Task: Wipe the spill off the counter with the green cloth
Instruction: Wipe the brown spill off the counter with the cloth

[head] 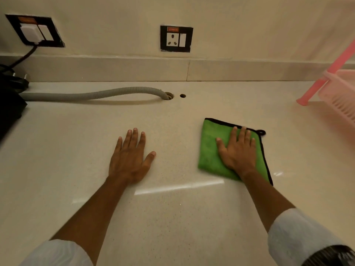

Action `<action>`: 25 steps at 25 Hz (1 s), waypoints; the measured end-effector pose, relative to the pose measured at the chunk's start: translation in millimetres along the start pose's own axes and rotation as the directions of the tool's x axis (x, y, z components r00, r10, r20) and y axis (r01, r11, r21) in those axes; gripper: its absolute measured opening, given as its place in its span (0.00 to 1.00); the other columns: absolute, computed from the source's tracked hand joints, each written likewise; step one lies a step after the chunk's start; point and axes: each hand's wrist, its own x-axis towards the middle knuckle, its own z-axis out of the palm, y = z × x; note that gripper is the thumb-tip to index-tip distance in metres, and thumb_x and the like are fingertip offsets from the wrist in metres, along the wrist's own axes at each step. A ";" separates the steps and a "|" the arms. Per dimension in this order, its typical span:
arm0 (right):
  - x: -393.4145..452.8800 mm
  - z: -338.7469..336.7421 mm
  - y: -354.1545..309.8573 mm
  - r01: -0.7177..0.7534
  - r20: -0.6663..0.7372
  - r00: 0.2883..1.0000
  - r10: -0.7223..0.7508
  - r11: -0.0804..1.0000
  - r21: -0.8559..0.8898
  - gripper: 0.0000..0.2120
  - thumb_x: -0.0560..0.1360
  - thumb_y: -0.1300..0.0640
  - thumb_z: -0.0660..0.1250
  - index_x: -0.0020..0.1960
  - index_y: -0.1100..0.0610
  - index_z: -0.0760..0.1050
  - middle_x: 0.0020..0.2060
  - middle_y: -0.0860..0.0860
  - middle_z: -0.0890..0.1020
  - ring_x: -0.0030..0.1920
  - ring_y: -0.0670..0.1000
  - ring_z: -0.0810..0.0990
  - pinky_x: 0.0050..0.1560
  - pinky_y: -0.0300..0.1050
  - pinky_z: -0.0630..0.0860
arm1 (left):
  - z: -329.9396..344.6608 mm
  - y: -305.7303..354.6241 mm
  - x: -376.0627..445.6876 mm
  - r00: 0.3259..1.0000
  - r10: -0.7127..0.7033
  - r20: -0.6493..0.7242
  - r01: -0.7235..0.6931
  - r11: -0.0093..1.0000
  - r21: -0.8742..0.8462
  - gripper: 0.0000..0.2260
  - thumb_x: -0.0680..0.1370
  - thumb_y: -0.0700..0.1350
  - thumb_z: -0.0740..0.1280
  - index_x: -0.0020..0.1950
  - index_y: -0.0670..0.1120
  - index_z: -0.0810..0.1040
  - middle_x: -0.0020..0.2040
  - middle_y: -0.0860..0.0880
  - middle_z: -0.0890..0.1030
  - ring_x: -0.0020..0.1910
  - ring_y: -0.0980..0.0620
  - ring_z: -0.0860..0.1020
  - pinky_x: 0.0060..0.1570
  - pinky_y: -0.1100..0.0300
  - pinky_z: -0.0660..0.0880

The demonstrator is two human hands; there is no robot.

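Right of centre in the frame, the right hand (237,150) presses flat, fingers spread, on the folded green cloth (211,148) lying on the pale bench (172,217). The left hand (130,156) rests open, palm down, on bare bench at centre. A grey hose (92,95) runs across the upper left.

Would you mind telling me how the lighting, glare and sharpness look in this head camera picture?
Head view: warm, dim yellowish light; a bright glare streak on the counter near the wrists; the right hand on the green cloth is slightly motion-blurred, the left hand sharper; wide-angle bending tilts the pink rack at the edge.
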 end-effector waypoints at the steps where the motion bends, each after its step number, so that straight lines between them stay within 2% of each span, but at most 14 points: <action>1: 8.1 0.8 -4.1 0.057 0.017 0.998 -0.057 0.998 -0.010 0.41 0.76 0.32 0.41 0.79 0.59 0.46 0.78 0.63 0.49 0.79 0.60 0.46 0.78 0.59 0.45 | -0.2 -0.9 1.3 1.000 -0.001 -0.007 0.001 1.000 0.004 0.37 0.74 0.66 0.39 0.78 0.48 0.37 0.80 0.46 0.37 0.78 0.50 0.37 0.77 0.48 0.40; 4: -4.9 -2.2 -3.8 0.245 0.060 0.968 -0.244 0.970 -0.009 0.43 0.74 0.30 0.37 0.79 0.57 0.44 0.79 0.61 0.47 0.79 0.58 0.44 0.78 0.55 0.43 | -1.5 -1.6 1.8 1.000 0.013 0.002 -0.013 1.000 0.002 0.37 0.74 0.66 0.39 0.78 0.49 0.37 0.80 0.46 0.37 0.78 0.50 0.37 0.77 0.48 0.40; 7: -62.4 -5.7 17.0 0.321 0.035 0.946 -0.322 0.946 0.031 0.42 0.74 0.30 0.37 0.79 0.55 0.44 0.79 0.57 0.46 0.79 0.54 0.43 0.78 0.52 0.42 | -2.9 -1.6 -0.2 1.000 0.011 -0.004 -0.011 1.000 -0.006 0.39 0.72 0.68 0.36 0.78 0.49 0.38 0.80 0.46 0.38 0.78 0.50 0.37 0.77 0.49 0.40; 10: -75.9 -6.2 45.8 0.155 0.012 0.988 -0.156 0.988 0.007 0.43 0.73 0.29 0.38 0.79 0.55 0.46 0.79 0.57 0.47 0.79 0.55 0.44 0.78 0.54 0.43 | -3.8 -0.6 -1.2 1.000 0.012 0.001 -0.012 1.000 -0.012 0.41 0.70 0.68 0.34 0.78 0.48 0.37 0.80 0.46 0.38 0.78 0.50 0.37 0.77 0.49 0.40; 12: -51.5 -4.8 50.8 0.003 -0.038 0.999 -0.003 1.000 0.003 0.44 0.72 0.29 0.39 0.79 0.57 0.48 0.79 0.60 0.50 0.79 0.58 0.47 0.78 0.57 0.45 | -3.4 0.6 -1.9 1.000 0.004 -0.004 -0.004 1.000 -0.010 0.41 0.70 0.68 0.33 0.78 0.48 0.37 0.80 0.46 0.38 0.78 0.50 0.37 0.77 0.49 0.40; 14: -15.8 -4.6 44.8 -0.043 -0.042 0.998 0.044 0.999 0.014 0.45 0.72 0.30 0.40 0.79 0.59 0.48 0.78 0.62 0.51 0.79 0.60 0.48 0.77 0.59 0.47 | -2.4 0.5 -0.4 1.000 0.000 -0.009 0.000 1.000 -0.002 0.40 0.70 0.68 0.33 0.78 0.48 0.37 0.80 0.46 0.38 0.78 0.50 0.37 0.77 0.49 0.40; 16: 12.1 -2.7 32.4 0.010 0.003 1.000 -0.010 1.000 -0.002 0.45 0.73 0.29 0.40 0.79 0.59 0.47 0.78 0.63 0.49 0.79 0.60 0.47 0.78 0.59 0.46 | -1.3 0.3 1.0 1.000 0.004 -0.013 -0.004 1.000 -0.003 0.40 0.70 0.68 0.34 0.78 0.48 0.38 0.80 0.46 0.39 0.78 0.49 0.38 0.77 0.49 0.40; 18: 18.3 -2.5 19.9 0.128 0.038 0.991 -0.127 0.992 -0.011 0.44 0.74 0.29 0.39 0.79 0.59 0.45 0.79 0.62 0.47 0.79 0.59 0.45 0.78 0.56 0.44 | -1.2 0.1 1.8 1.000 0.007 -0.007 -0.007 1.000 0.003 0.41 0.70 0.68 0.34 0.78 0.48 0.38 0.80 0.46 0.38 0.79 0.49 0.38 0.77 0.48 0.40; 22: -43.3 -10.2 26.1 0.414 0.049 0.908 -0.416 0.909 0.042 0.43 0.74 0.29 0.41 0.79 0.55 0.46 0.79 0.55 0.46 0.79 0.53 0.44 0.78 0.51 0.43 | -2.2 -1.7 -0.8 1.000 0.017 -0.010 -0.017 1.000 -0.018 0.41 0.70 0.69 0.34 0.78 0.49 0.38 0.80 0.47 0.39 0.78 0.50 0.38 0.77 0.49 0.40; 24: -68.2 -12.8 49.7 0.440 0.040 0.896 -0.443 0.895 0.075 0.41 0.74 0.30 0.45 0.79 0.53 0.51 0.78 0.52 0.49 0.79 0.51 0.48 0.78 0.50 0.46 | -2.4 -1.7 -0.7 1.000 0.020 -0.001 -0.020 1.000 -0.020 0.41 0.70 0.69 0.34 0.78 0.49 0.38 0.80 0.47 0.38 0.78 0.50 0.37 0.78 0.49 0.40; 25: -67.4 -13.8 61.4 0.399 0.031 0.915 -0.403 0.913 0.077 0.42 0.73 0.30 0.46 0.79 0.54 0.53 0.78 0.53 0.51 0.79 0.52 0.50 0.78 0.50 0.47 | -2.7 -1.7 -0.6 1.000 0.018 0.001 -0.018 1.000 -0.017 0.41 0.70 0.69 0.33 0.78 0.49 0.37 0.80 0.47 0.38 0.78 0.50 0.37 0.78 0.49 0.40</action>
